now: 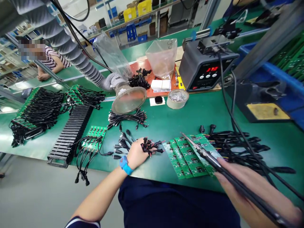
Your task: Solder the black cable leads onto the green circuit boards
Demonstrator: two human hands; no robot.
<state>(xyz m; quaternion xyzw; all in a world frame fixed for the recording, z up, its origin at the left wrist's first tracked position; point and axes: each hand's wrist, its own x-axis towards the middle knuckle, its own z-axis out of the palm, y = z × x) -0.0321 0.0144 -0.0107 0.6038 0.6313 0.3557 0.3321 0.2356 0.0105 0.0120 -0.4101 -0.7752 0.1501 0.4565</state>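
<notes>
My left hand [137, 154], with a blue wristband, is closed around a bunch of short black cables [150, 147]. Their red wire ends stick out to the right, and their plugs fan out behind the hand. In my right hand [247, 186] is a soldering iron [211, 160], its tip pointing up and left above several overlapping green circuit boards [186, 155]. Black leads with connectors [237, 142] run from these boards to the right. Another bundle of black cables [128, 118] lies behind my left hand.
A fume extractor hood [129, 99] hangs over the bench. Behind are a solder tin [177, 98] and a soldering station [206, 66] reading 370. On the left stand a black slotted rack [68, 133] and wired boards [93, 137]. The iron's cord [228, 104] crosses the right side. A person [53, 60] sits opposite.
</notes>
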